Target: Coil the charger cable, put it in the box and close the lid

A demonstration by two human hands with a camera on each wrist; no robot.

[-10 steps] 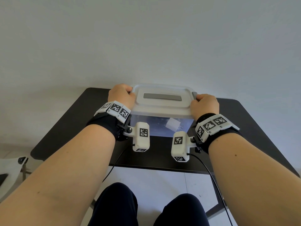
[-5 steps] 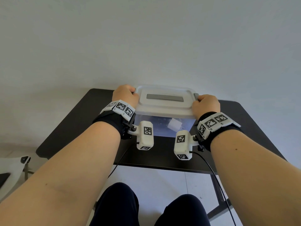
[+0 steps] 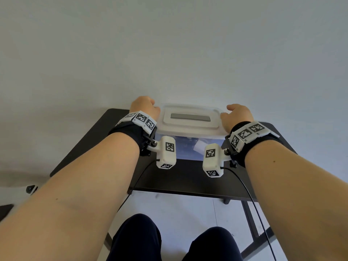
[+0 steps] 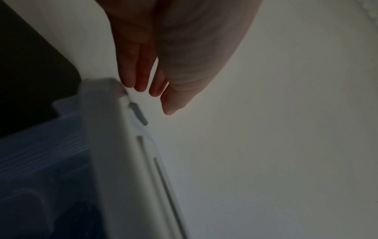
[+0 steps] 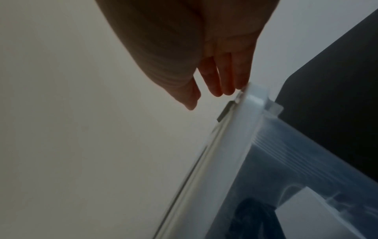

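From the head view, the translucent box stands on the dark table between the two hands, its white lid seated flat on top with a grey strip along its middle. The left hand sits at the lid's left end and the right hand at its right end, each just beside the rim. A pale block shows through the box's near wall, between the two wrist cameras; the charger cable itself cannot be made out there.

In the left wrist view, the left hand hangs relaxed with straight fingers, holding nothing. The fingertips hover just above the lid corner, close to it but apart, near a small grey tab.

In the right wrist view, the right hand is likewise loose and straight-fingered, gripping nothing. Its outer fingers reach the lid corner; whether they touch it cannot be told. Below the lid, the box wall shows a dark shape and a pale block inside.
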